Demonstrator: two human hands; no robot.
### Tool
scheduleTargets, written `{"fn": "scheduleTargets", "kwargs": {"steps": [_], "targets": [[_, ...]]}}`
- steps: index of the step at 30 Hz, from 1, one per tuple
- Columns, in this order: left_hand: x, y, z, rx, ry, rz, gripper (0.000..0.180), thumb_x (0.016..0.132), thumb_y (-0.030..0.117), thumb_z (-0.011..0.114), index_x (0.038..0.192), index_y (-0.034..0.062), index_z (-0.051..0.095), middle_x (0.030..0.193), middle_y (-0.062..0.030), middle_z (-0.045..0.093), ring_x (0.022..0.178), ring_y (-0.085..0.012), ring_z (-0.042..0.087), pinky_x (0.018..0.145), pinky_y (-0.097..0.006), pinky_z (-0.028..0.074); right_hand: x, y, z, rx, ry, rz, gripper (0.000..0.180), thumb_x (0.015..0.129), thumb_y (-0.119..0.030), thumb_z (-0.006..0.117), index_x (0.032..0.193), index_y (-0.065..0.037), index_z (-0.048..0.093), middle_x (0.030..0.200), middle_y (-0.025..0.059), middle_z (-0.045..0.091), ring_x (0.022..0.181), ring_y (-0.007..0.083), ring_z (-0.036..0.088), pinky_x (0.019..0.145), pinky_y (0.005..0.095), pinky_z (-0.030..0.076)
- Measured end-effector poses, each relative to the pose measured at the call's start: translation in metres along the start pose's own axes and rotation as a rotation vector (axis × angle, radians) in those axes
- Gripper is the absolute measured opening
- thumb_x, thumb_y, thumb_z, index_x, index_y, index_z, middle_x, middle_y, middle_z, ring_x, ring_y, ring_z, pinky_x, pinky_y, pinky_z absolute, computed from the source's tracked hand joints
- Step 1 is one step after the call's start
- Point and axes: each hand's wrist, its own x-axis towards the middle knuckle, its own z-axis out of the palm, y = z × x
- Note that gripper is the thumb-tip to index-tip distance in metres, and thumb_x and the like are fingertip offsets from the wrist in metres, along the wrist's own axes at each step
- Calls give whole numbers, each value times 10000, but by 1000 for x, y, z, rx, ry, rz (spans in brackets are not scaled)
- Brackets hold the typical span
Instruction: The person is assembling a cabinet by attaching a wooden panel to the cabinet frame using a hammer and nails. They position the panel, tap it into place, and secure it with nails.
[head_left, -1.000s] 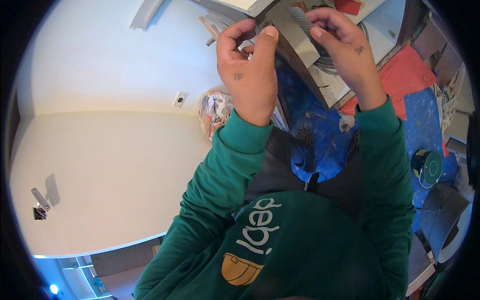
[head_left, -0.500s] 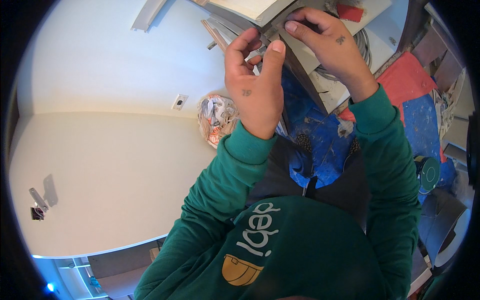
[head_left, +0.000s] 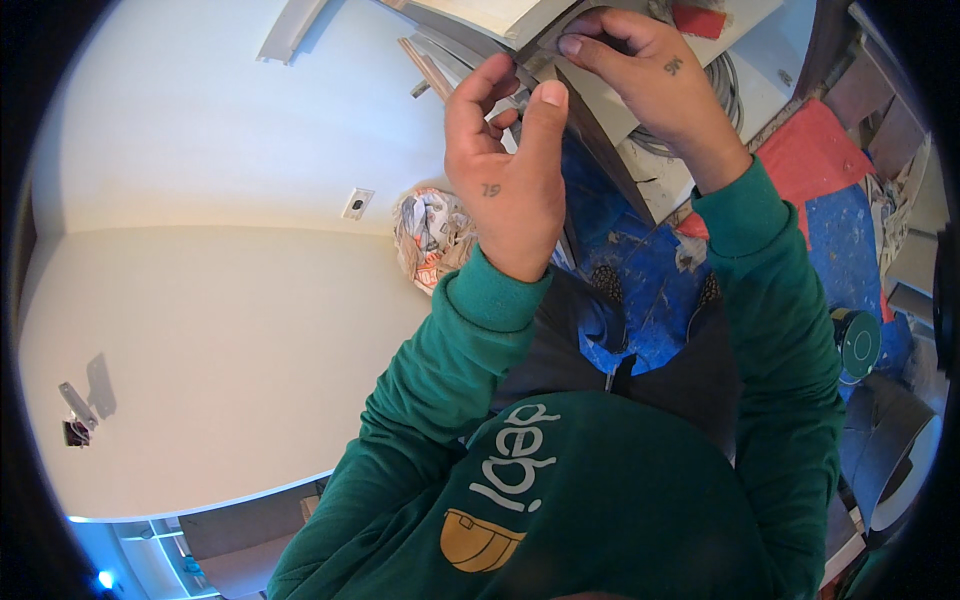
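My right hand (head_left: 655, 75) is at the top, its thumb and fingers pinched on a thin grey strip (head_left: 560, 30) that lies along the edge of a pale panel (head_left: 485, 14). What the strip is made of cannot be made out. My left hand (head_left: 508, 165) is raised just below the panel's corner, its fingers half curled and its thumb standing apart. Its fingertips come close to the corner; whether they touch is unclear. A dark board edge (head_left: 610, 145) runs down between the two hands.
Coiled grey cable (head_left: 728, 85) and a red piece (head_left: 698, 22) lie on a white surface beyond my right hand. Left are a bag of crumpled plastic (head_left: 432, 240) and a wall outlet (head_left: 357, 204). Blue sheeting (head_left: 640, 300) covers the floor, with a red cloth (head_left: 815, 155) and a can (head_left: 857, 345).
My right hand has shifted slightly up and left along the panel edge, still pinching. My left hand has moved only a touch to the left.
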Motion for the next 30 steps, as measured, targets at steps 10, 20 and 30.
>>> {"fn": "scheduleTargets", "kwargs": {"steps": [10,20,30], "targets": [[1,-5,1,17,1,30,463,936,129,745,1313,-61,556,1213,-144,624,1100,-180,590,973,-310,469,-2,11,0,9,31,-93,139,964,-66,664,994,65,700,881,65,719,827,104,620,719,274,499],[0,-3,3,-43,18,0,513,916,149,781,1328,-56,555,1232,-136,599,1024,-147,586,882,-281,471,-3,10,2,93,30,-23,154,963,-71,662,1015,67,705,872,43,718,818,89,613,711,260,497],[-1,-1,7,-47,25,20,422,944,98,724,1296,-69,562,1201,-140,639,1099,-184,600,1008,-308,463,-4,5,5,133,34,6,170,972,-74,649,1007,82,703,865,41,713,803,86,605,700,252,496]]}}
